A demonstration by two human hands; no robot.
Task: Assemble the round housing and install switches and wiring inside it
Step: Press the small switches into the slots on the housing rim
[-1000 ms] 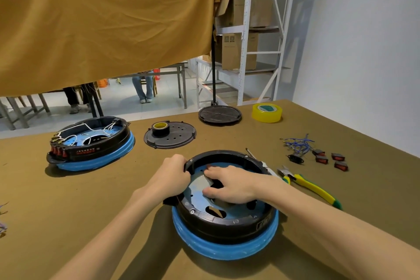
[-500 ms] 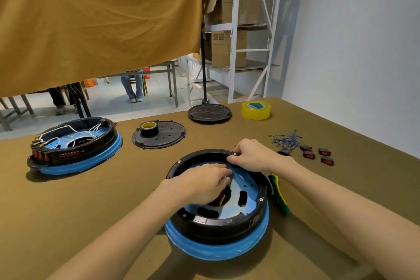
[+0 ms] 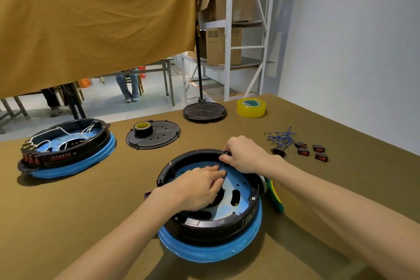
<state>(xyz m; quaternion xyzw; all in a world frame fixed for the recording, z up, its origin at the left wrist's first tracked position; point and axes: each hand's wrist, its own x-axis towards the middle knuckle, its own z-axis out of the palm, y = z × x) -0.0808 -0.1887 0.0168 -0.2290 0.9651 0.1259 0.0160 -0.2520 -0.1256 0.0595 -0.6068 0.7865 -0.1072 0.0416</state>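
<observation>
your left hand (image 3: 200, 185) and right hand (image 3: 246, 154) are both bare, no gloves, rings or watch on either; your forearms are bare to the frame edge at 6 and 4 o'clock; no sleeve shows; nails look short and plain.

- Round housing (image 3: 227, 232): a small raised mark on its black outer wall, too blurred to read.
- Cardboard boxes (image 3: 223, 45) on the shelf: dark printed patches, illegible.
- Second housing (image 3: 66, 154): reddish markings, unreadable.
</observation>
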